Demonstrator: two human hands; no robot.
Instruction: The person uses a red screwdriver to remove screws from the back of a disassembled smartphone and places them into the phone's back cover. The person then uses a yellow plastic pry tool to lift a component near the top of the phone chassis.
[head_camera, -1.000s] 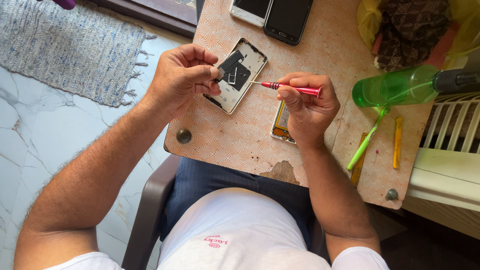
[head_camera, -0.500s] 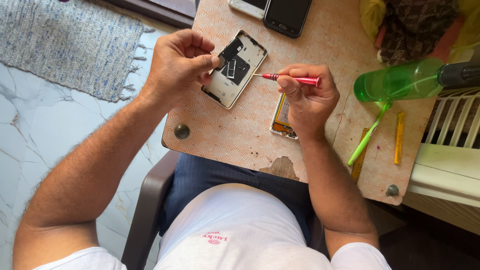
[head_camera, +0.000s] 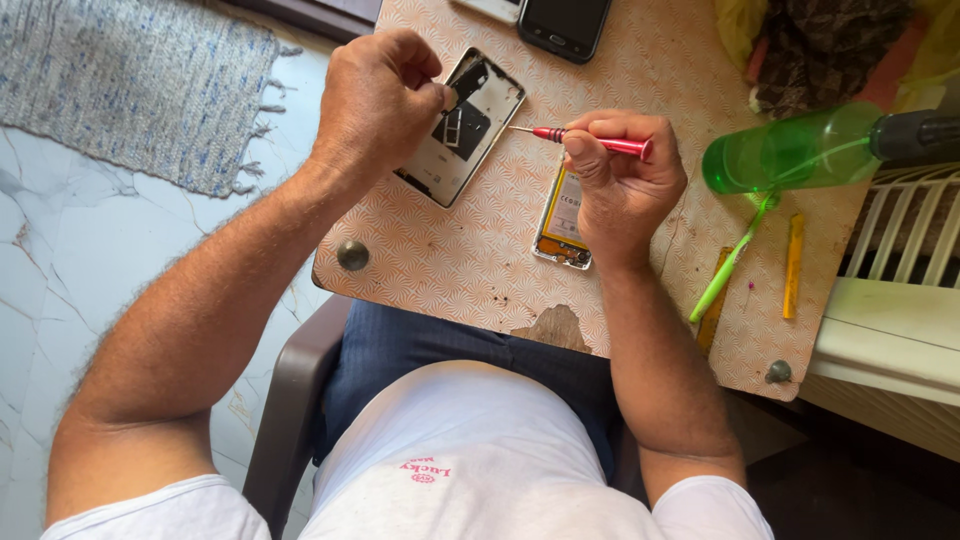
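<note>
An opened phone body (head_camera: 462, 130), white frame with dark inner parts, lies tilted on the patterned table top (head_camera: 470, 250). My left hand (head_camera: 378, 95) pinches its upper left edge with curled fingers. My right hand (head_camera: 622, 180) holds a small red-handled screwdriver (head_camera: 590, 141) level, its metal tip pointing left and stopping just right of the phone body. Under my right hand lies a phone part with a yellow-edged battery (head_camera: 563, 218), half hidden by the fingers.
A green spray bottle (head_camera: 800, 150) lies at the right with its tube hanging. Two dark phones (head_camera: 565, 22) rest at the far edge. Yellow and green pry tools (head_camera: 793, 265) sit at the right. A white rack (head_camera: 900, 300) adjoins the table; a rug (head_camera: 130, 90) lies left.
The view has shifted so the table sits lower and closer. My left hand moved up along the phone body's edge; the screwdriver tip stays just right of it.
</note>
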